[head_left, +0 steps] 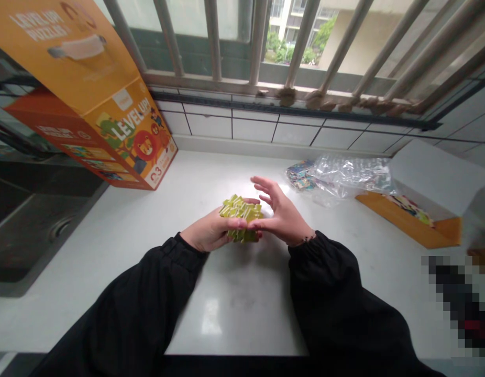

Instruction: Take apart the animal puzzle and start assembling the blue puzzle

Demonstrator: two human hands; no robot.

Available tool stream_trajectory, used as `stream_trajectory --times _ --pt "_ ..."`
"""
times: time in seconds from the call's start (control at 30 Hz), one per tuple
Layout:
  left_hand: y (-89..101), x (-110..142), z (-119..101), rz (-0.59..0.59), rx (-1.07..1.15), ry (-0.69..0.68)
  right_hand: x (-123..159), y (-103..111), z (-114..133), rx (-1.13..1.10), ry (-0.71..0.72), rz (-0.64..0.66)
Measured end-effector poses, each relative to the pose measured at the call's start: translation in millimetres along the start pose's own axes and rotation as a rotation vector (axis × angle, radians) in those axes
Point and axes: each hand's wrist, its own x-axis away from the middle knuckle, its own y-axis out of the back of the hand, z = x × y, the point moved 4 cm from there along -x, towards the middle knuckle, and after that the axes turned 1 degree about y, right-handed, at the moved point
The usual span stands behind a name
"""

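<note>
A stack of yellow-green puzzle pieces (241,212) sits between my two hands above the white counter (227,293). My left hand (209,233) is closed around the stack from the left and below. My right hand (279,212) touches the stack's right side with thumb and forefinger, while its other fingers are stretched out and spread. Both arms wear black sleeves.
An orange "Level Up" puzzle box (109,104) stands at the back left, next to a dark sink (38,230). A clear plastic bag (350,175) with more pieces and an open orange-and-white box (423,204) lie at the right. A barred window runs along the back.
</note>
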Motion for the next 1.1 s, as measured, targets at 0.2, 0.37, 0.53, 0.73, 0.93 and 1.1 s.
stream_trajectory --times 0.2,0.37,0.53,0.73,0.93,1.1 --pt "0.2 2.6 13.3 0.199 -0.226 0.233 6.9 -14.8 6.1 -0.044 -0.021 0.522" --pt "6.6 0.8 16.0 0.118 -0.188 0.216 4.5 -12.9 8.5 -0.041 -0.033 0.45" --pt "13.0 -3.1 11.2 0.004 -0.093 0.112 1.2 -7.2 -3.8 -0.085 -0.182 0.243" --pt "20.3 -8.9 7.4 -0.238 -0.019 0.112 -0.5 9.7 -14.5 -0.343 -0.226 0.004" --pt "16.4 -6.8 -1.1 -0.439 -0.132 0.065 5.7 96.6 -9.2 -0.378 0.024 -0.677" --pt "13.5 -6.0 -1.7 -0.436 -0.15 0.07 33.6 165.6 -12.0 -0.246 0.181 -1.128"
